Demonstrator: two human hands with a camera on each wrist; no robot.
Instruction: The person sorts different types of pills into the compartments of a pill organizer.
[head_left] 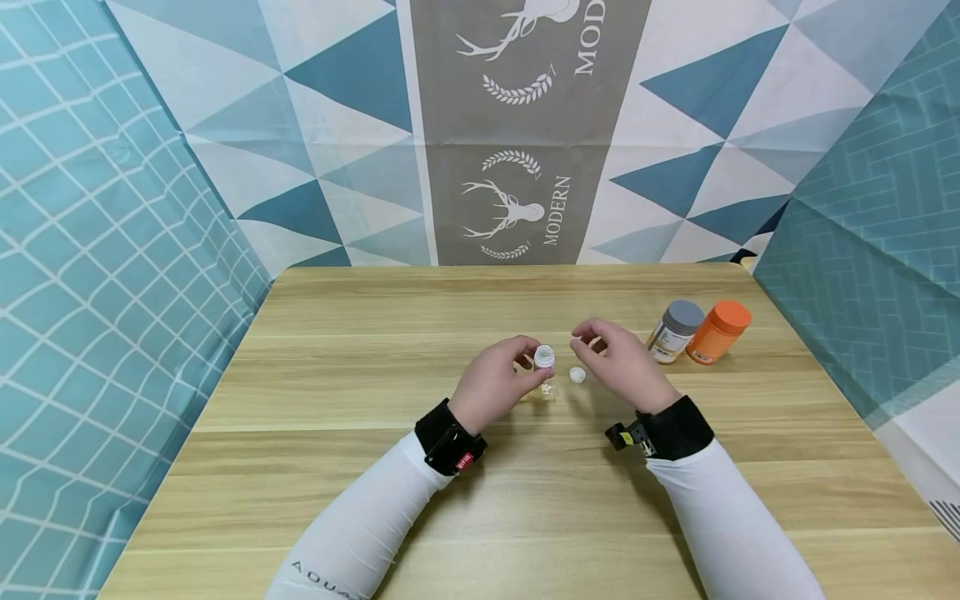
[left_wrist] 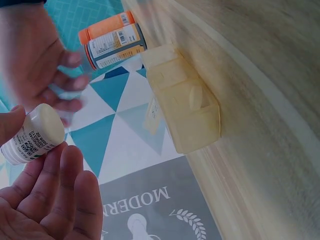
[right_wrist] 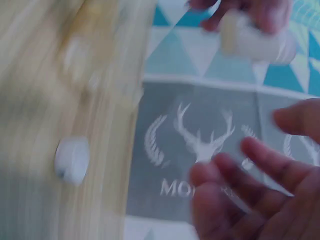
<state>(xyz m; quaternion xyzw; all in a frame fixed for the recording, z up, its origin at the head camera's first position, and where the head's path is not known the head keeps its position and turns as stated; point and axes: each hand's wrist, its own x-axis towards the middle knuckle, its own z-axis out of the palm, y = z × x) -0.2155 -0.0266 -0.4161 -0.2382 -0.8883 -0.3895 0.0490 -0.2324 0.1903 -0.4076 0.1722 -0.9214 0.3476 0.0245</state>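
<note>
My left hand (head_left: 491, 383) holds a small white bottle (head_left: 543, 358) between thumb and fingers, its mouth uncovered. In the left wrist view the bottle (left_wrist: 37, 135) tilts, with printed text and a square code on its label. My right hand (head_left: 621, 365) hovers just to the right, fingers loosely bent and nothing visible in them. A white screw cap (head_left: 577, 375) lies on the table between the two hands. Partly hidden by the left hand is a translucent yellow pill box (head_left: 540, 393). The left wrist view shows its compartments, one with a pale oblong tablet (left_wrist: 196, 97).
Beyond my right hand stand a grey-lidded supplement jar (head_left: 675, 332) and an orange jar (head_left: 718, 333), side by side. The wooden table (head_left: 315, 467) ends at a patterned cloth backdrop (head_left: 352, 125), and tiled-print sheets flank both sides.
</note>
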